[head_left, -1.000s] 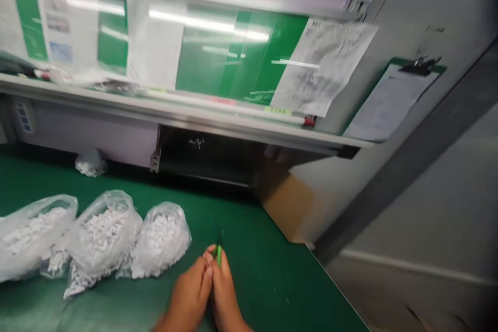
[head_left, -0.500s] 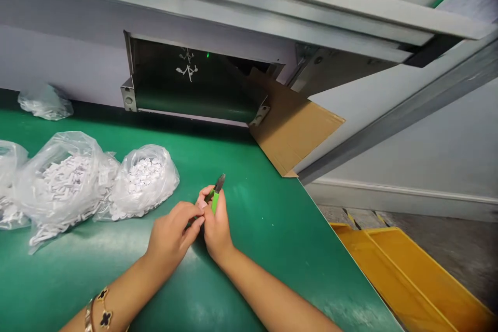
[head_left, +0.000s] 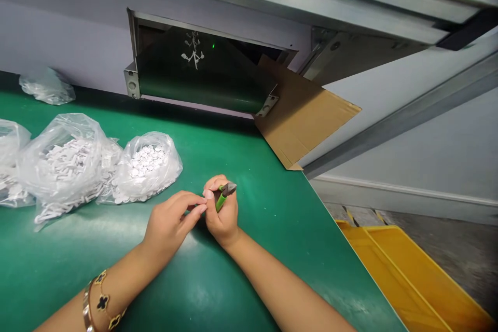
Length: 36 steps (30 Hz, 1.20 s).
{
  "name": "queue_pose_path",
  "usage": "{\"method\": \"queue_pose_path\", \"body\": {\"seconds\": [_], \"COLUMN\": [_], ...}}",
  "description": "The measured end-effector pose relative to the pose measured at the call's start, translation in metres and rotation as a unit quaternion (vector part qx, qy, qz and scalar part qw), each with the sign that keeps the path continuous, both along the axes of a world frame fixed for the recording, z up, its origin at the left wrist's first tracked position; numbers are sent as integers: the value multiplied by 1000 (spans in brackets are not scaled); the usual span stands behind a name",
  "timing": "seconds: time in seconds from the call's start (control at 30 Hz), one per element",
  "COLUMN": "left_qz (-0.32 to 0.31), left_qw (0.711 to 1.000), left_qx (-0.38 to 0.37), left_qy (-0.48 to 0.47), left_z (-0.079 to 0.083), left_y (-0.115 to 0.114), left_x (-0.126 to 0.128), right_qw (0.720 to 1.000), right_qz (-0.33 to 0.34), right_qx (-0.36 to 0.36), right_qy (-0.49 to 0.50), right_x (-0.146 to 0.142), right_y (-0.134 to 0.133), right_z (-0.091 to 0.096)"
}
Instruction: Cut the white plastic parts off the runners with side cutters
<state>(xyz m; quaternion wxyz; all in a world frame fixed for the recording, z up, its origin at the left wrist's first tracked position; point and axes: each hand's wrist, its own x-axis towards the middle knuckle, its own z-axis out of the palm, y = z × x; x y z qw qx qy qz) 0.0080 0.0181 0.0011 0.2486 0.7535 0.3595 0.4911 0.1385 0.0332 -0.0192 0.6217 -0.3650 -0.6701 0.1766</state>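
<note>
My right hand is closed around green-handled cutting pliers, whose metal jaws point up and to the right. Thumb and fingers of my left hand are pinched together, their tips meeting the thumb side of my right hand. Whatever lies between those fingertips is too small or too hidden to make out. Left of my hands sits a clear bag of small white round pieces. Beside it a bigger clear bag holds white elongated pieces.
A conveyor belt carrying white branched plastic parts comes through an opening in the wall. Cardboard leans at its right end. Other bags stand on the green table. Yellow trays are beyond the table's right edge.
The pliers have tilted, their jaws turning further right, as my right hand rotated. My left fingers stay pinched against it. The whole view has shifted slightly.
</note>
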Motion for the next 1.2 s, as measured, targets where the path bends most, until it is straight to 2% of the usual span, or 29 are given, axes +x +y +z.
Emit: {"method": "queue_pose_path", "body": {"seconds": [0.23,0.53,0.7,0.83,0.97,1.2], "left_qz": [25,26,34,44,11,-20], "left_qw": [976,935,944,972,987,991], "left_qx": [-212,-343,-322,-230,-162,-133], "left_qy": [-44,-81,-62,-6,1,-14], "left_z": [3,8,8,5,4,2], "left_y": [1,3,-1,-4,-6,-8], "left_x": [1,3,5,4,3,3], "right_qw": [992,990,994,998,999,999], "right_qz": [-9,-23,-14,18,52,45], "right_qx": [69,70,40,13,4,-2], "right_qy": [-100,-120,-104,-55,-6,24], "right_x": [7,9,6,4,3,3], "right_y": [7,12,10,7,4,2], "right_z": [2,-3,-1,1,0,-6]}}
